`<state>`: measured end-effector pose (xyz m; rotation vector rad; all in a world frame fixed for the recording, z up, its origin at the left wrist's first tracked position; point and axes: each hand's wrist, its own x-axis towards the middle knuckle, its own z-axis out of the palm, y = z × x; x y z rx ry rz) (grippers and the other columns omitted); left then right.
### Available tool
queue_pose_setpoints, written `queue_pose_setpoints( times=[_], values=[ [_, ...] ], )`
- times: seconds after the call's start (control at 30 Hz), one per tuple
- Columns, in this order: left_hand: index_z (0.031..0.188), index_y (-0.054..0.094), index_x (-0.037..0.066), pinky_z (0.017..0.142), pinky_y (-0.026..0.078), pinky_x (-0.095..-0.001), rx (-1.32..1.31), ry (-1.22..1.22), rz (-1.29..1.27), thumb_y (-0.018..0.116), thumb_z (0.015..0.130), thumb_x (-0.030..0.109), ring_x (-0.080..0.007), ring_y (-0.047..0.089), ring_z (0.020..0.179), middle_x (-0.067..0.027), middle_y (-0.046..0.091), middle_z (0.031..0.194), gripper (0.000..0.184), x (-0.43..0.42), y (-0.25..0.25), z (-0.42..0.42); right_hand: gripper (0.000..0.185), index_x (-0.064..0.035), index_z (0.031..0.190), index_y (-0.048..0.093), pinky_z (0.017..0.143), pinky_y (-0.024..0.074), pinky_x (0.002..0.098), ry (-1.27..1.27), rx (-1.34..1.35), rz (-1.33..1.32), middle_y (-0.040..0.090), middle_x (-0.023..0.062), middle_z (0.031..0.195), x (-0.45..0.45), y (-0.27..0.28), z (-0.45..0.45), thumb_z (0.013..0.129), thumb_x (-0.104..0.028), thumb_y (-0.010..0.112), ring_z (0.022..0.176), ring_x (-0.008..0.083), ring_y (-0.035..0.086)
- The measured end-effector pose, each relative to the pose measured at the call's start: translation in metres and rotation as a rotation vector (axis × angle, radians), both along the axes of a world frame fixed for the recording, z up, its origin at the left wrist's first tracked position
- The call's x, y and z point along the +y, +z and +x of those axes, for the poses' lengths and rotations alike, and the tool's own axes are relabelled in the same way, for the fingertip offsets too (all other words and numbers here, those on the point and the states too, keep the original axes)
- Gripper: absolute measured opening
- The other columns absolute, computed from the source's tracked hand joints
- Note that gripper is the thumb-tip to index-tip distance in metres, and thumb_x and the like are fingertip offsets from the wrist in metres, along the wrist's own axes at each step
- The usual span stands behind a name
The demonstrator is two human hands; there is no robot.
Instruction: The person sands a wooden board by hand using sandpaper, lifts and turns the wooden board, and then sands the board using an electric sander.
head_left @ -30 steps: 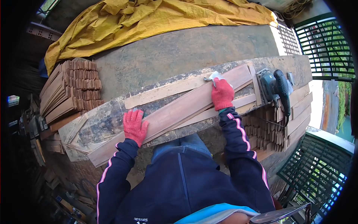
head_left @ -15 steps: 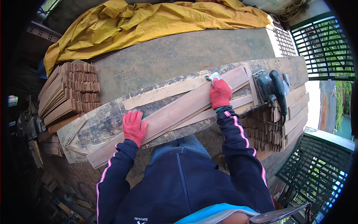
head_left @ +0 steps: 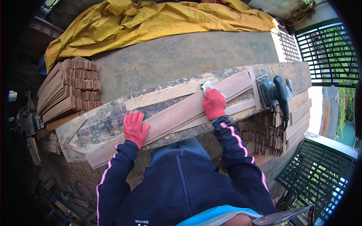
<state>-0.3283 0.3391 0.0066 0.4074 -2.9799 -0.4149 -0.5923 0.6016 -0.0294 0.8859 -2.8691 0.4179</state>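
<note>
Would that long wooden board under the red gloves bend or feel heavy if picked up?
The long wooden board probably feels fairly stiff: it lies straight. It looks slim for its length, so may be light. Being flat, it would likely slide rather than roll.

The person (head_left: 166, 180) before me wears a navy jacket (head_left: 205, 188) with pink-and-white stripes (head_left: 240, 141) down the sleeves (head_left: 234, 160), small white chest lettering (head_left: 142, 221), a light-blue collar (head_left: 222, 211), blue jeans (head_left: 190, 146) and red gloves (head_left: 214, 104).
</note>
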Motion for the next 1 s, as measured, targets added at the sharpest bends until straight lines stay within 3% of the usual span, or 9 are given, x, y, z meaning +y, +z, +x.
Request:
queue_pose_setpoints(
  times=[0.13, 0.27, 0.37, 0.5, 0.6, 0.7, 0.8, 0.93, 1.0],
  values=[
    [0.127, 0.058, 0.004, 0.112, 0.029, -0.0569, -0.007, -0.007, -0.012, 0.066, 0.085, 0.03, -0.0421, 0.046, 0.128, -0.0182, 0.057, 0.13, 0.05, -0.003, 0.001, 0.004, 0.021, -0.0114, 0.104, 0.066, 0.062, 0.0484, 0.0499, 0.245, -0.14, 0.021, 0.064, 0.0121, 0.082, -0.005, 0.013, 0.025, 0.084, -0.02, 0.065, 0.074, 0.0347, 0.064],
    [0.127, 0.058, 0.003, 0.112, 0.029, -0.0564, 0.0, -0.008, -0.004, 0.065, 0.086, 0.028, -0.0427, 0.046, 0.128, -0.0188, 0.056, 0.13, 0.049, -0.003, 0.001, 0.002, 0.013, -0.0093, 0.096, 0.065, 0.063, 0.0489, 0.0494, -0.144, 0.137, -0.096, 0.064, 0.0137, 0.081, 0.03, -0.006, -0.06, 0.086, -0.019, 0.064, 0.074, 0.0359, 0.064],
    [0.127, 0.057, 0.003, 0.112, 0.029, -0.0564, -0.002, -0.008, -0.009, 0.065, 0.086, 0.028, -0.0428, 0.046, 0.128, -0.0187, 0.056, 0.131, 0.049, -0.003, -0.001, 0.002, 0.011, -0.0088, 0.092, 0.065, 0.062, 0.0489, 0.0487, -0.154, 0.141, -0.065, 0.063, 0.0143, 0.08, 0.009, -0.007, -0.027, 0.086, -0.018, 0.064, 0.073, 0.0363, 0.063],
    [0.127, 0.057, 0.003, 0.112, 0.029, -0.0563, -0.018, -0.005, -0.011, 0.065, 0.086, 0.028, -0.0428, 0.046, 0.128, -0.0188, 0.056, 0.13, 0.049, -0.002, 0.002, 0.003, 0.026, -0.0106, 0.105, 0.063, 0.063, 0.0481, 0.0493, 0.287, -0.164, -0.184, 0.064, 0.0106, 0.083, -0.04, 0.006, 0.084, 0.079, -0.014, 0.064, 0.075, 0.0342, 0.064],
    [0.127, 0.058, 0.003, 0.112, 0.029, -0.0562, -0.004, -0.006, 0.004, 0.065, 0.086, 0.028, -0.0428, 0.046, 0.128, -0.0188, 0.056, 0.13, 0.049, -0.003, 0.003, 0.0, 0.031, -0.0117, 0.108, 0.063, 0.063, 0.0483, 0.05, 0.441, -0.297, -0.041, 0.064, 0.0112, 0.084, -0.039, 0.012, 0.084, 0.077, -0.012, 0.064, 0.076, 0.0345, 0.064],
    [0.127, 0.057, 0.004, 0.112, 0.03, -0.0561, 0.0, -0.012, -0.016, 0.066, 0.085, 0.027, -0.0428, 0.046, 0.128, -0.0185, 0.056, 0.13, 0.048, -0.002, -0.001, 0.002, 0.014, -0.0109, 0.097, 0.066, 0.061, 0.0489, 0.0498, 0.097, -0.037, -0.146, 0.065, 0.0119, 0.082, -0.003, 0.007, 0.006, 0.084, -0.016, 0.065, 0.073, 0.0348, 0.064],
    [0.127, 0.057, 0.004, 0.112, 0.03, -0.056, -0.001, -0.007, 0.0, 0.066, 0.085, 0.026, -0.0427, 0.046, 0.128, -0.0182, 0.056, 0.131, 0.048, -0.003, 0.003, 0.001, 0.015, -0.0079, 0.089, 0.066, 0.068, 0.0521, 0.0483, -0.263, 0.088, -0.101, 0.065, 0.0154, 0.085, 0.056, -0.003, -0.074, 0.088, -0.023, 0.064, 0.079, 0.0367, 0.065],
    [0.128, 0.057, 0.004, 0.112, 0.029, -0.0557, 0.013, -0.007, 0.005, 0.066, 0.085, 0.026, -0.0424, 0.046, 0.128, -0.0181, 0.056, 0.131, 0.048, -0.001, 0.0, 0.002, 0.014, -0.0079, 0.088, 0.065, 0.064, 0.0513, 0.0479, -0.287, 0.101, 0.03, 0.065, 0.0146, 0.084, 0.031, 0.0, -0.046, 0.089, -0.021, 0.06, 0.078, 0.0352, 0.065],
    [0.128, 0.057, 0.004, 0.113, 0.029, -0.0555, 0.022, -0.009, -0.006, 0.065, 0.086, 0.025, -0.0423, 0.046, 0.128, -0.0181, 0.056, 0.131, 0.047, -0.004, -0.001, 0.003, 0.01, -0.0087, 0.09, 0.063, 0.061, 0.0498, 0.0458, -0.028, 0.026, -0.046, 0.065, 0.0114, 0.08, -0.015, 0.001, 0.019, 0.085, -0.016, 0.057, 0.073, 0.0322, 0.065]
  ],
)
